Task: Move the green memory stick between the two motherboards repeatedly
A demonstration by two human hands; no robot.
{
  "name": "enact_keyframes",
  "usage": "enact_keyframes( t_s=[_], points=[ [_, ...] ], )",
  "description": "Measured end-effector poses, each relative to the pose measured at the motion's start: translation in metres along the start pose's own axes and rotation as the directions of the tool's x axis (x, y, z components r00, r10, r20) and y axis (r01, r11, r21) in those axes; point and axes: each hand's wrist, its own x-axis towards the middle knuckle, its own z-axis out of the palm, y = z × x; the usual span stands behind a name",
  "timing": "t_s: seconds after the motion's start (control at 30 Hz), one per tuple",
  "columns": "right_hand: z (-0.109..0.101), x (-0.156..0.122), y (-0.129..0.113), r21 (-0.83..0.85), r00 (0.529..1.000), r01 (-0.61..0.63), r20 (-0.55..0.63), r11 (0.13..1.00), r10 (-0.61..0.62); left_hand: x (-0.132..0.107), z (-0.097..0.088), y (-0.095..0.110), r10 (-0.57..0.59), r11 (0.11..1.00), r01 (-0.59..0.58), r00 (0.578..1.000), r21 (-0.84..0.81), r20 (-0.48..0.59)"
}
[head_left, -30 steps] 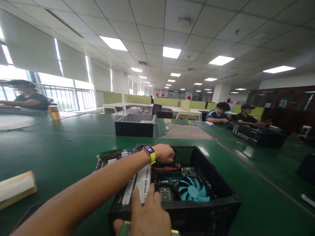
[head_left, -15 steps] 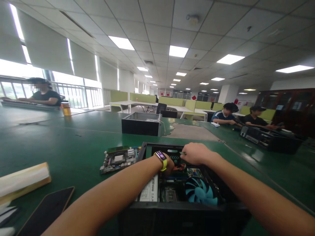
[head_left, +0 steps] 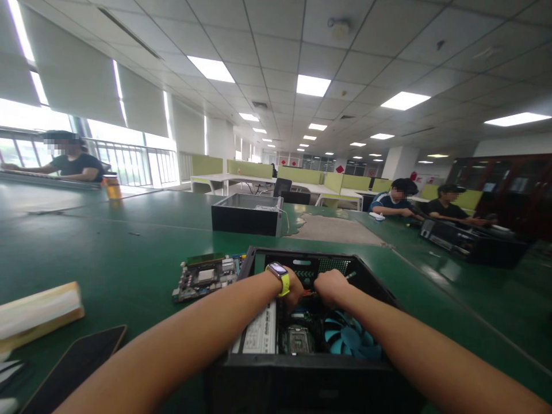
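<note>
PC case (head_left: 319, 376), black, open-topped, lying on the green table (head_left: 150, 247) right in front of the wearer; both hands are down inside it. Right hand (head_left: 331, 286): fingers curled shut round a thin greenish strip (head_left: 351, 275), one end poking out past the knuckles, rest hidden by the hand. Left hand (head_left: 294, 289): just beside the right, reaching down; fingertips hidden, can't tell if it's gripping anything. Smartwatch (head_left: 277, 269) on the left wrist, yellow-green band.

Red-orange cables (head_left: 307, 292) show between the hands. Nearer the wearer: power supply (head_left: 262, 330) with a white label along the left wall, CPU socket (head_left: 299, 339) mid-case, blue fan (head_left: 348, 334) right of it, partly under the right forearm. Perforated vent (head_left: 334, 265) in the far wall.

Outside: loose motherboard (head_left: 207, 277) flat on the table, just left of the case. Beige block (head_left: 41, 313) and a dark flat slab (head_left: 75, 368) further left. Second case (head_left: 245, 221) beyond, near a worn patch (head_left: 334, 230) in the tabletop. Co-worker (head_left: 77, 164) far left, two people (head_left: 394, 201) far right by a third case (head_left: 474, 244).
</note>
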Motion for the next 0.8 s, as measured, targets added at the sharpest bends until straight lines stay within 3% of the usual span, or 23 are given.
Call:
enact_keyframes(
  t_s=[0.13,0.8],
  points=[
    [-0.001,-0.002,0.001,0.007,0.999,-0.037,-0.011,0.999,0.037,-0.002,-0.001,0.003,-0.058,0.998,0.055,0.994,0.035,0.098],
    [0.014,0.004,0.007,0.08,0.997,-0.077,0.013,0.994,0.076,-0.01,0.002,0.011,-0.123,0.987,0.121,0.992,0.11,0.006]
  ],
)
